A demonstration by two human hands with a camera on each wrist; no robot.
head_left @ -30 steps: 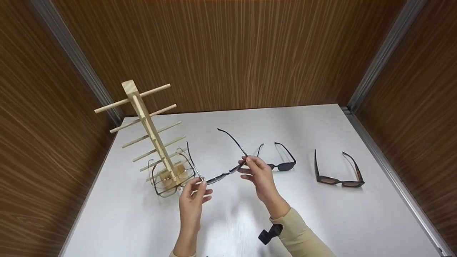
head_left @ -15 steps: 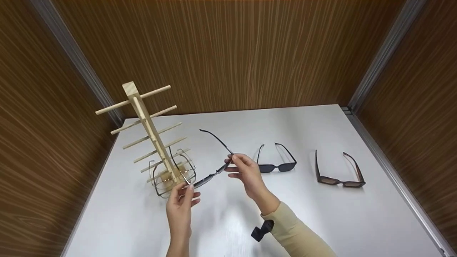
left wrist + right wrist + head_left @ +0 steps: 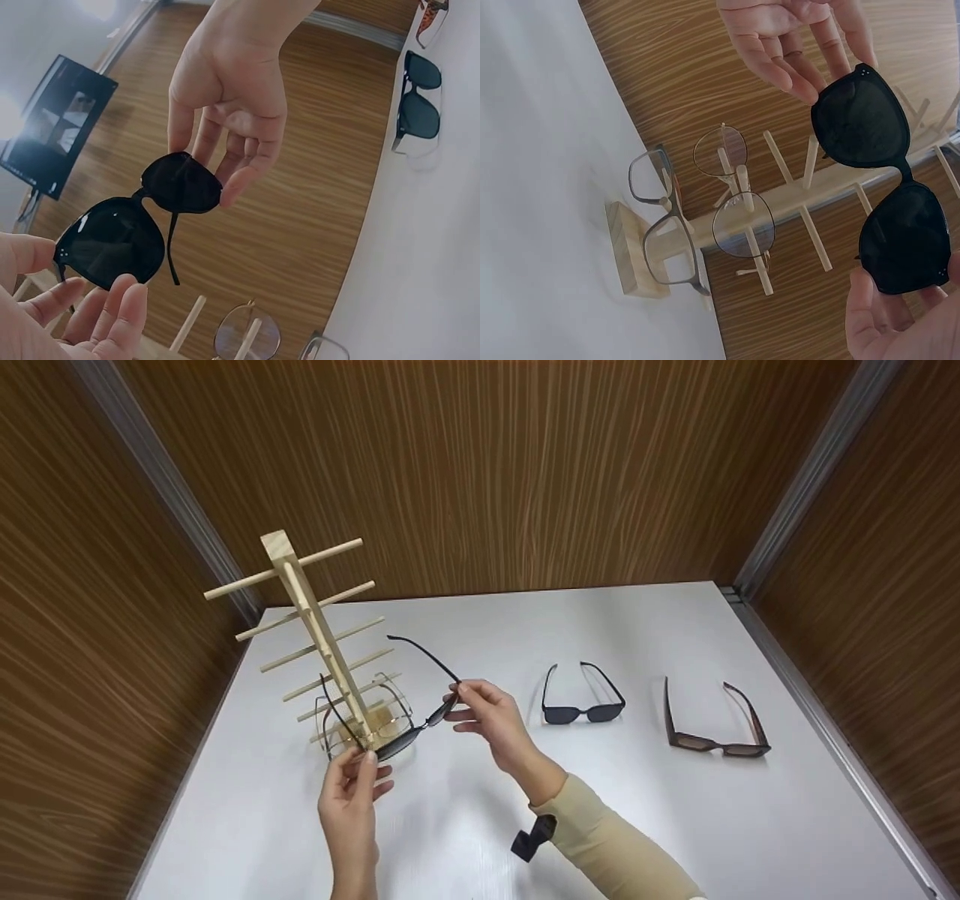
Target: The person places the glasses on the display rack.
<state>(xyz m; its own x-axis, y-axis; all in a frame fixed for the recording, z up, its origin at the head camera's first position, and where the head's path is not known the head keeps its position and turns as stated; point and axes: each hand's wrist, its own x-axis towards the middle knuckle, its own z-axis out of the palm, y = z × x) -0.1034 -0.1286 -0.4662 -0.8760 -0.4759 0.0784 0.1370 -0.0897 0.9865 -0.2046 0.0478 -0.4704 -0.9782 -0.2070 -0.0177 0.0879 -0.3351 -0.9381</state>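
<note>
1. At the left I have one wood-grain side wall (image 3: 82, 660), then one wooden stand (image 3: 319, 634) on the white tabletop (image 3: 720, 817), with at least five crosswise pegs.
2. Two pairs of glasses sit low on it: one rectangular pair (image 3: 665, 202) next to the base and one thin metal pair (image 3: 735, 229) just above.
3. One left hand (image 3: 351, 793), on the stand's near side, pinches the left end of the held sunglasses (image 3: 400, 744). In my head view this hand and the sunglasses cover part of the stand's foot and its glasses.
4. That one dark pair hangs between the hands, lifted off the table, both arms unfolded toward the far wall (image 3: 487, 472); I can't tell how close they are to the pegs.
5. One right hand (image 3: 491, 724) pinches their right end. A beige sleeve (image 3: 622, 847) and a small black device (image 3: 532, 838) block some of my near tabletop.
6. Further right, two more sunglasses lie apart, arms open: one black pair (image 3: 581, 712), then one brown-tinted pair (image 3: 721, 747).
7. One right wall (image 3: 870, 585) closes the scene.
</note>
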